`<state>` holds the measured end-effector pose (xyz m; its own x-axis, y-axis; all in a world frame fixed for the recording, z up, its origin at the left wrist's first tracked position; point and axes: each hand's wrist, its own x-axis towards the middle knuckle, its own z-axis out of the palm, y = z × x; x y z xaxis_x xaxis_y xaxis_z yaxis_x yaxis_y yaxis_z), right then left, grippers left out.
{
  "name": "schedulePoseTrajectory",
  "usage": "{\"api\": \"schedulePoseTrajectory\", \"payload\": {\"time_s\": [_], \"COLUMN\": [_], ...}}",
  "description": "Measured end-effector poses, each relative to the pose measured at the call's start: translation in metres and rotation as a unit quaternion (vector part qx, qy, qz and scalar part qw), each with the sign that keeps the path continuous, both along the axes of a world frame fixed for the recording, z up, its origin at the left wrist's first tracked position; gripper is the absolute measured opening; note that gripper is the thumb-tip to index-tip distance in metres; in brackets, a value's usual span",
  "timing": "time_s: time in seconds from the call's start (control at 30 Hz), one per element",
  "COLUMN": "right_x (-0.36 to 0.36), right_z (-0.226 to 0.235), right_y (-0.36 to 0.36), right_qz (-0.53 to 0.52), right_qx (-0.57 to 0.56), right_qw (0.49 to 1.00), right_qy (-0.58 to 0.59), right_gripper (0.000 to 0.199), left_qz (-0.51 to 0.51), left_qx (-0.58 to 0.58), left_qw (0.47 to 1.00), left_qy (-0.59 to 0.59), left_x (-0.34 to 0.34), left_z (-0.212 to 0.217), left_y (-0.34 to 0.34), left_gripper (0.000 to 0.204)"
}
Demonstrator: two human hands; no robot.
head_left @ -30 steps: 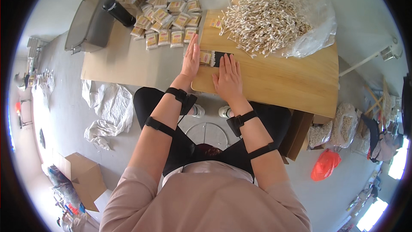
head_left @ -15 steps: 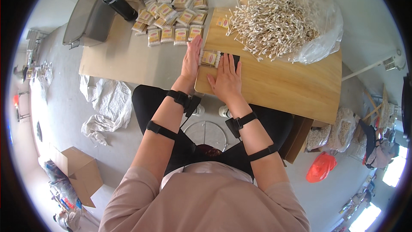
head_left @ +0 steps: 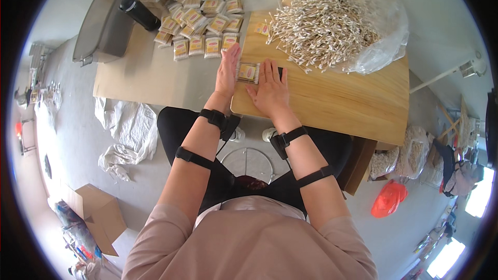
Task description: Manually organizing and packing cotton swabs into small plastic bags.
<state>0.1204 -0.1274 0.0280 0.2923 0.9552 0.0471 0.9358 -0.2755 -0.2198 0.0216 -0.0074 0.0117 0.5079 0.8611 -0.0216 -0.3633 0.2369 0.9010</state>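
At left, on grey floor point(head_left: 72, 140), carton point(head_left: 106, 215) and white sheet point(head_left: 132, 135). Upon table point(head_left: 155, 80), left hand point(head_left: 226, 72) straight, open, holding nothing; just beside, on wooden board point(head_left: 347, 98), swab pack point(head_left: 248, 73); right hand point(head_left: 271, 88) laid flat, open, partly covering dark object point(head_left: 281, 73); then red bag point(head_left: 389, 198).

Bright, pale daylight is filling the room, and shadows are falling soft and faint across the table point(head_left: 337, 101). Two windows point(head_left: 480, 193) at the lower right are glaring white, while a band of glare is washing out the floor point(head_left: 83, 140) at far left. The clear plastic bag point(head_left: 386, 54) is catching pale glints. The fisheye lens is curving straight edges, black is rounding off the corners, and small details near the rim are blurring.
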Motion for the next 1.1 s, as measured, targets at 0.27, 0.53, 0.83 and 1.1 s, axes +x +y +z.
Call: {"api": "schedulePoseTrajectory", "payload": {"time_s": [0.27, 0.53, 0.83, 1.1], "right_x": [0.016, 0.063, 0.096, 0.091], "right_z": [-0.017, -0.021, -0.008, -0.016], "right_y": [-0.014, -0.056, -0.043, -0.056], "right_qz": [-0.028, -0.124, -0.18, -0.098], "right_qx": [0.229, 0.314, 0.245, 0.256], "right_qw": [0.967, 0.94, 0.953, 0.96], "right_qy": [0.112, 0.051, 0.012, 0.054], "right_gripper": [0.055, 0.035, 0.022, 0.011], "left_qz": [-0.019, -0.075, -0.046, -0.047], "left_qx": [0.381, 0.529, 0.561, 0.59], "left_qw": [0.846, 0.627, 0.586, 0.678], "left_qy": [0.374, 0.567, 0.583, 0.435], "left_x": [-0.005, 0.001, 0.008, 0.028], "left_z": [0.0, 0.001, 0.004, 0.004], "left_y": [-0.011, -0.031, -0.049, -0.093], "left_gripper": [0.054, 0.057, 0.058, 0.054]}}
